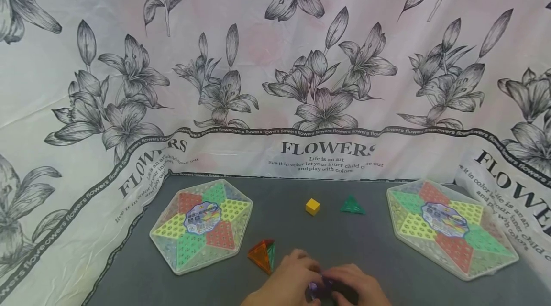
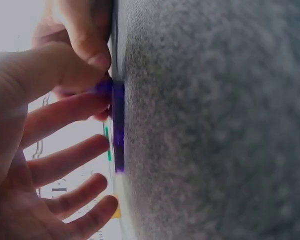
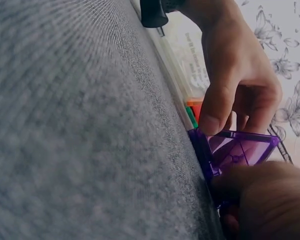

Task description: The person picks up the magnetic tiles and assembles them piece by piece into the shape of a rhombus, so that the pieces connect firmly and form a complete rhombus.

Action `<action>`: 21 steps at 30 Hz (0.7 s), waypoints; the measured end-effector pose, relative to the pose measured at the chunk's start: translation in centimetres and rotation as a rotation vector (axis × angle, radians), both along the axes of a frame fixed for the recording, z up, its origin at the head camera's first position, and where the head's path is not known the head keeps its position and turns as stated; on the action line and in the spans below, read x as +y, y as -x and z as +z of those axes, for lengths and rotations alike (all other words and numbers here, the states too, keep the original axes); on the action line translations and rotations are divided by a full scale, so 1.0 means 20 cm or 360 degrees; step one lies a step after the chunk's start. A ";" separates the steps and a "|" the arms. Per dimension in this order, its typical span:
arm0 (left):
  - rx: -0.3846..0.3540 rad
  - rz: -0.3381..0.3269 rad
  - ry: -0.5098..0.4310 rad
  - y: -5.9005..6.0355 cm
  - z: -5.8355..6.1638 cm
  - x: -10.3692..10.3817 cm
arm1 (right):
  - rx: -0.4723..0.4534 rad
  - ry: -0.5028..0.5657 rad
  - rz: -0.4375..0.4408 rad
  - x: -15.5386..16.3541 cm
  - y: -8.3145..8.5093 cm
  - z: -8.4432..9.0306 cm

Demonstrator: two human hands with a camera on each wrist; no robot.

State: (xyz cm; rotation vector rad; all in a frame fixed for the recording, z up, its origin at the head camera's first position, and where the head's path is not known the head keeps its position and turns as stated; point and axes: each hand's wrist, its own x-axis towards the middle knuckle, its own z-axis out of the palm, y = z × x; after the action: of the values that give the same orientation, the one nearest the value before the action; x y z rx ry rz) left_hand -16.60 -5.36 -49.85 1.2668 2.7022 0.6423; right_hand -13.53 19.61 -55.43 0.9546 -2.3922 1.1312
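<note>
Both hands meet at the near edge of the grey mat (image 1: 301, 229). Between them is a purple see-through triangle piece (image 1: 317, 289), standing on the mat. My left hand (image 1: 301, 275) pinches the purple piece (image 2: 118, 125) with thumb and forefinger, its other fingers (image 2: 65, 160) spread out straight. My right hand (image 1: 349, 287) grips the same piece (image 3: 237, 149) from the other side, thumb on its lower corner. The left hand's fingertip (image 3: 210, 117) presses the top edge. Most of the piece is hidden by the hands in the head view.
An orange and green pyramid (image 1: 262, 256) lies just left of the hands. A yellow cube (image 1: 312, 206) and a green pyramid (image 1: 352, 205) sit farther back. Hexagonal peg boards lie at the left (image 1: 172, 244) and right (image 1: 495, 260). Flower-printed cloth (image 1: 275, 81) walls the back and sides.
</note>
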 end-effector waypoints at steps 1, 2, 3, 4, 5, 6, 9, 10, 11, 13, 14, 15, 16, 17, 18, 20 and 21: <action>0.0005 0.0001 -0.0014 0.00 0.00 0.00 | 0.0020 -0.0013 -0.0031 0.00 0.00 0.00; 0.0015 0.0004 -0.0026 0.00 0.00 -0.01 | 0.0038 -0.0017 -0.0053 0.00 0.00 0.00; 0.0018 0.0012 -0.0034 0.00 0.00 -0.01 | 0.0049 -0.0018 -0.0068 0.00 0.00 0.00; 0.0010 0.0023 -0.0048 0.00 0.00 -0.01 | 0.0058 -0.0015 -0.0071 0.00 0.00 0.00; -0.0031 0.0041 -0.0064 -0.01 0.02 -0.01 | 0.0074 -0.0009 -0.0064 0.01 0.01 0.00; -0.0048 0.0048 -0.0082 -0.01 0.02 -0.01 | 0.0087 -0.0002 -0.0052 0.01 0.01 0.01; -0.0116 0.0080 -0.0105 -0.02 0.04 0.00 | 0.0097 0.0032 0.0018 0.01 0.01 0.02; -0.0129 0.0094 -0.0106 -0.02 0.05 0.01 | 0.0094 0.0046 0.0041 0.01 0.01 0.02; -0.0143 0.0110 -0.0101 -0.02 0.05 0.01 | 0.0089 0.0060 0.0058 0.01 0.01 0.02; -0.0171 0.0144 -0.0082 -0.02 0.06 0.02 | 0.0079 0.0085 0.0078 0.00 0.00 0.03; -0.0179 0.0156 -0.0072 -0.02 0.06 0.02 | 0.0076 0.0093 0.0077 0.00 0.00 0.03; -0.0180 0.0166 -0.0065 -0.02 0.06 0.02 | 0.0079 0.0098 0.0073 0.00 0.00 0.03; -0.0180 0.0173 -0.0065 -0.02 0.06 0.02 | 0.0084 0.0100 0.0067 0.00 0.00 0.03; -0.0173 0.0174 -0.0067 -0.02 0.06 0.03 | 0.0088 0.0102 0.0063 0.00 0.00 0.03; -0.0161 0.0172 -0.0068 -0.02 0.06 0.03 | 0.0091 0.0105 0.0058 0.00 -0.01 0.02; -0.0122 0.0162 -0.0070 -0.02 0.05 0.02 | 0.0080 0.0117 0.0063 0.00 -0.01 0.02; -0.0107 0.0158 -0.0074 -0.02 0.05 0.02 | 0.0070 0.0123 0.0069 0.00 -0.01 0.02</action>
State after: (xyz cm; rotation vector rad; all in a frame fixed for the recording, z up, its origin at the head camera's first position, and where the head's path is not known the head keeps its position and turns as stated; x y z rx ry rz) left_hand -16.19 -4.90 -48.90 1.1056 2.7240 0.7486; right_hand -13.40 19.60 -55.00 1.0000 -2.2863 1.1965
